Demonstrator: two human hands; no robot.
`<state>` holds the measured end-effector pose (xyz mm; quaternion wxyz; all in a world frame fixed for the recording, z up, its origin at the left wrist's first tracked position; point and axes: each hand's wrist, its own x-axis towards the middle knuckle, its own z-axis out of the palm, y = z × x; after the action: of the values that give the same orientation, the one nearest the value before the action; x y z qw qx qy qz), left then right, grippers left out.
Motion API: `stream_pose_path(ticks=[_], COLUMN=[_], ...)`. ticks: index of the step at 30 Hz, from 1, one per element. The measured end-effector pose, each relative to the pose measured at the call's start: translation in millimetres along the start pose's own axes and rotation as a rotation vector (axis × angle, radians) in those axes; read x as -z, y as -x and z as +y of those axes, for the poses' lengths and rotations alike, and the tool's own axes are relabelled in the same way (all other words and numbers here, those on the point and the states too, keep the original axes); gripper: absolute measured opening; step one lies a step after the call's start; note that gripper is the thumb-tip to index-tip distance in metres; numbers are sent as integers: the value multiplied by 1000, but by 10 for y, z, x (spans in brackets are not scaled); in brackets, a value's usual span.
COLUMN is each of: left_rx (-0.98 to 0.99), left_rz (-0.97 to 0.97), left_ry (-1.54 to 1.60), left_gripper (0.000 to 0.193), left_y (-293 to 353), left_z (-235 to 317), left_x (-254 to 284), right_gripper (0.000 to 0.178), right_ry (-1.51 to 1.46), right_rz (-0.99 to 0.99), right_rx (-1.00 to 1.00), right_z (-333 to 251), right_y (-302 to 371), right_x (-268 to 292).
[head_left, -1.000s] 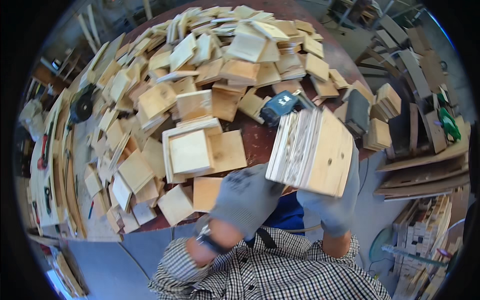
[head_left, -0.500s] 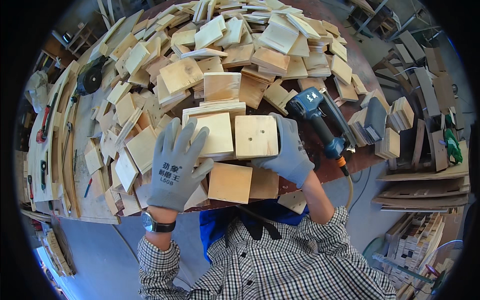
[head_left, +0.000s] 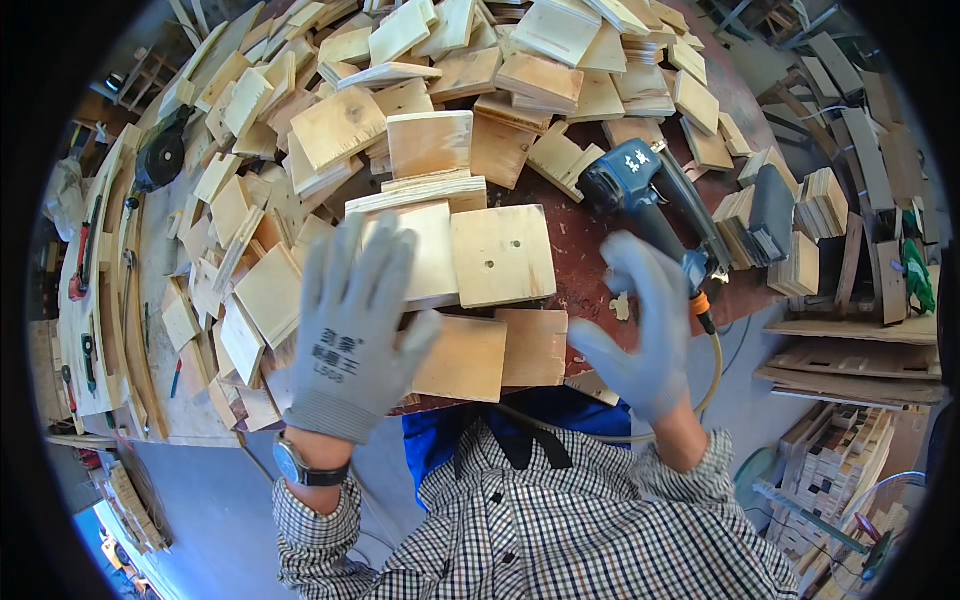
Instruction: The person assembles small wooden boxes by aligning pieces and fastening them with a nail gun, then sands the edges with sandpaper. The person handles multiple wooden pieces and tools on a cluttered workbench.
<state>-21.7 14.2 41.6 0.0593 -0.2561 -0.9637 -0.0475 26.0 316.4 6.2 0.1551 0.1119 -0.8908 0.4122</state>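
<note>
My left hand (head_left: 365, 315), in a grey work glove, is spread flat over the left edge of a pale plywood block (head_left: 434, 262). Whether it touches that block I cannot tell. Right beside it lies a square plywood block (head_left: 503, 255) with two small dark holes in its top. My right hand (head_left: 645, 325), gloved too and a little blurred, is raised off the blocks with fingers apart and holds nothing. Just beyond it a blue-black nail gun (head_left: 645, 200) rests on the dark red table. Two flat boards, a tan one (head_left: 460, 357) and a browner one (head_left: 533, 347), lie nearest me.
A large heap of plywood squares (head_left: 340, 125) covers the far and left table. Block stacks (head_left: 822, 205) stand at the right edge. An air hose (head_left: 716, 375) hangs from the nail gun. At left lie a black tape reel (head_left: 165, 155) and a red-handled tool (head_left: 80, 265).
My right hand has let go of the block with two holes and moved right, toward the nail gun. My left hand stays over the neighbouring block. The view has shifted slightly.
</note>
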Motion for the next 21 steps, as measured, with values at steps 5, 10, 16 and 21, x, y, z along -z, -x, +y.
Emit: stream_pose_path(ticks=[5,10,16,21], left_rx=[-149,-176,-178,-158], left_rz=[-81,-110,-17,100], left_ry=[210,129,87,51], left_gripper=[79,73,59,40], left_y=[-179,-146,-211,-231], left_z=[257,323,395,426], left_x=[-159,-229,-288,-409], right_gripper=[58,66,64,56], right_ry=[321,464,489,290], right_rz=[-96,-225,-312,-317], right_rx=[-57,-317,-366,-270], right_z=[213,433,638,293], right_y=[1133,1711,1603,1428], right_x=[226,-49,-102,489])
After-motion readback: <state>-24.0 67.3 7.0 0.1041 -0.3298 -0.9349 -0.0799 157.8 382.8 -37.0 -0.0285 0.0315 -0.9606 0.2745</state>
